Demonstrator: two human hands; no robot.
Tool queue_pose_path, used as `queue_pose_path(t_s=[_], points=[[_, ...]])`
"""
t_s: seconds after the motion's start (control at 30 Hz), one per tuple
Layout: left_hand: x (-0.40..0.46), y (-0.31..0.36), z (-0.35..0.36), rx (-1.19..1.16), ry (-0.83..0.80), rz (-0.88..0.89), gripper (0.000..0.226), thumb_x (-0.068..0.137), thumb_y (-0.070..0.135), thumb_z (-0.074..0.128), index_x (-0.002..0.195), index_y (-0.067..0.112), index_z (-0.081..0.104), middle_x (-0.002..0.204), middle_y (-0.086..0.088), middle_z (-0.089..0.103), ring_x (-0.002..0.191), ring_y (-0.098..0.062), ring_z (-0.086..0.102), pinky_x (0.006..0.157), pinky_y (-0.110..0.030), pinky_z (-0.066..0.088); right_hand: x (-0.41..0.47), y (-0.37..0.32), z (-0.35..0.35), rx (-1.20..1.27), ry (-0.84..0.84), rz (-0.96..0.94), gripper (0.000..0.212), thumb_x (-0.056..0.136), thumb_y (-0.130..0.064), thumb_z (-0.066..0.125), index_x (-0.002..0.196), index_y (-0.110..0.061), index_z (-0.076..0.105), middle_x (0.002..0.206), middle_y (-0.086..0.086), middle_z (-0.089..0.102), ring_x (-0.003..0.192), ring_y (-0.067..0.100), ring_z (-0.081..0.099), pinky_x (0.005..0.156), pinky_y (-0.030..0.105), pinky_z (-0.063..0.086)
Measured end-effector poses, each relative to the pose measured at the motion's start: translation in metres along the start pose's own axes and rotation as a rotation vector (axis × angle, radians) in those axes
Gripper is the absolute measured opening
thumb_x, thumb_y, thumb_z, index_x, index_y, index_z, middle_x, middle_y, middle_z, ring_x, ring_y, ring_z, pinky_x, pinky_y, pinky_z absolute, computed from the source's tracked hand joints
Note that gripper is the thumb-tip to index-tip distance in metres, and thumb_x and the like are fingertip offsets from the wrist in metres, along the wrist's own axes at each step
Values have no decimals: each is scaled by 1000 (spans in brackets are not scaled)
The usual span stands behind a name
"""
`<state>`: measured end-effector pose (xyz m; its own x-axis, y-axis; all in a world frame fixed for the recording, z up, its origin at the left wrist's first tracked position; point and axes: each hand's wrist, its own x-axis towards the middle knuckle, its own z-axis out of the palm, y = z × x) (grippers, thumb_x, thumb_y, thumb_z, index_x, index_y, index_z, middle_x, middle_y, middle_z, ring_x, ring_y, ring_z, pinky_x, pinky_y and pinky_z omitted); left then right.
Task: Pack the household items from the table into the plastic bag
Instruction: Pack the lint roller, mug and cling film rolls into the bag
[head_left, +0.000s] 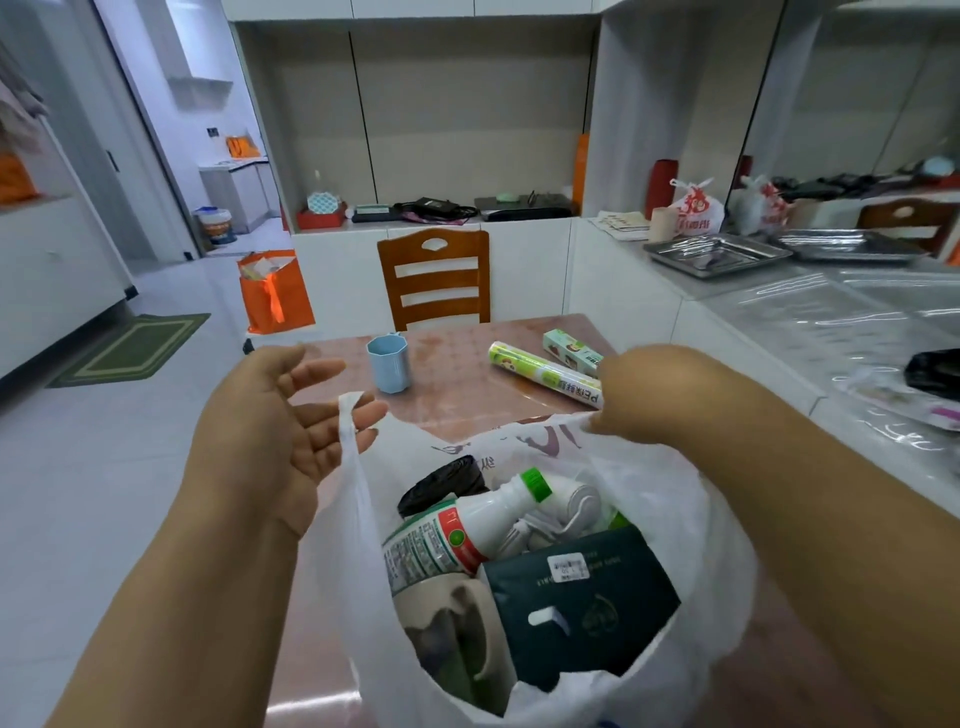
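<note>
1. The thin white plastic carrier bag (696, 525) stands open on the near edge of the pinkish patterned table (457, 395), its mouth gaping towards the camera.
2. Already inside it lie a white squeeze bottle with a green cap and red-green label (483, 525), a dark green flat packet with a white sticker (582, 603), a beige mug (457, 623), a black crinkled roll (441, 483) and some white plastic pieces (561, 514).
3. The left hand (280, 431) is spread, palm up, fingers straight; the bag's left handle loop (349, 415) drapes over the fingertips, so it props the loop rather than clasping it.
4. The right hand (623, 395) is at the bag's far rim, beside the roll; its fingers are hidden behind the wrist, so I cannot tell whether it grasps the rim, the roll or nothing.
5. Still on the table, beyond the bag: a light blue faceted plastic cup (389, 361), a long white-and-green roll of cling film (545, 374) and, just behind that, a small green-and-white box (571, 351).
6. My reading: packing is well along, with three items left; the step in hand is holding the mouth open for the next one.
7. The next move probably calls for the right hand to take the roll, the nearest item, and slide it in end-first beside the bottle, while the left keeps the loop lifted so the limp mouth does not collapse.
</note>
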<state>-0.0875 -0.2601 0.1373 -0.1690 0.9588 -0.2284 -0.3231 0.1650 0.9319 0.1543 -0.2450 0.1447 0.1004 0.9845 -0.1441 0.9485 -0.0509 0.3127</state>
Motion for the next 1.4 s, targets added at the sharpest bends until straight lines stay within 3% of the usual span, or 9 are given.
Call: queue_pose_path(t_s=[0.13, 0.33, 0.47, 0.57, 0.7, 1.1, 1.2, 1.33, 1.4], points=[[6, -6, 4, -5, -5, -3, 26, 93, 35, 43, 92, 14, 60, 100, -23, 69, 79, -28, 71, 58, -31, 56, -8, 23, 8, 29, 21, 190, 81, 76, -62, 64, 135, -15, 34, 128, 10, 49, 116, 29, 49, 86, 40, 44], [12, -9, 17, 36, 4, -3, 27, 93, 35, 43, 95, 14, 60, 99, -22, 70, 82, -30, 71, 61, -33, 56, 10, 9, 17, 637, 22, 17, 31, 90, -7, 56, 120, -11, 48, 91, 9, 68, 68, 21, 68, 61, 33, 56], [14, -4, 29, -19, 35, 29, 25, 92, 33, 45, 100, 15, 61, 101, -20, 68, 83, -28, 73, 61, -31, 58, 13, 1, -2, 1297, 154, 38, 26, 92, -4, 57, 113, -19, 53, 79, 7, 65, 43, 9, 50, 36, 19, 38], [22, 12, 37, -90, 40, 55, 23, 89, 30, 45, 96, 16, 62, 112, -16, 65, 86, -24, 73, 40, -16, 45, 16, 18, -21, 1536, 275, 129, 22, 92, -1, 57, 109, -16, 56, 85, 10, 68, 48, 8, 43, 42, 19, 36], [42, 34, 52, -118, 28, 70, 27, 86, 28, 44, 101, 16, 63, 129, -11, 52, 87, -25, 73, 37, -12, 36, 25, 38, -34, 1736, 304, 144, 19, 96, 3, 47, 96, -15, 54, 76, 13, 67, 37, 4, 40, 41, 16, 34], [134, 33, 62, -23, 67, 73, 28, 79, 23, 50, 104, 12, 58, 130, -16, 53, 81, -21, 72, 33, -12, 32, 113, 34, -24, 1684, 284, 191, 33, 92, 9, 46, 111, -17, 52, 88, 15, 71, 45, 12, 44, 39, 22, 34], [155, 18, 51, -14, 97, 53, 18, 81, 18, 50, 97, 10, 56, 113, -16, 61, 68, -18, 68, 35, -13, 34, 129, 29, -10, 1608, 266, 203, 36, 88, 9, 49, 111, -17, 54, 91, 12, 72, 48, 16, 50, 45, 26, 38], [164, 23, 37, 115, 76, -11, 15, 85, 20, 50, 92, 10, 58, 91, -16, 68, 66, -21, 67, 39, -18, 46, 134, 28, -17, 1445, 264, 177, 29, 92, -8, 58, 117, -23, 53, 91, 8, 71, 56, 19, 64, 52, 30, 50], [174, 25, 36, 296, 111, -29, 14, 88, 21, 51, 94, 10, 58, 91, -16, 67, 68, -27, 66, 50, -29, 51, 132, 25, -22, 1131, 268, 199, 32, 92, -30, 60, 122, -29, 50, 106, 5, 68, 74, 21, 68, 63, 31, 53]])
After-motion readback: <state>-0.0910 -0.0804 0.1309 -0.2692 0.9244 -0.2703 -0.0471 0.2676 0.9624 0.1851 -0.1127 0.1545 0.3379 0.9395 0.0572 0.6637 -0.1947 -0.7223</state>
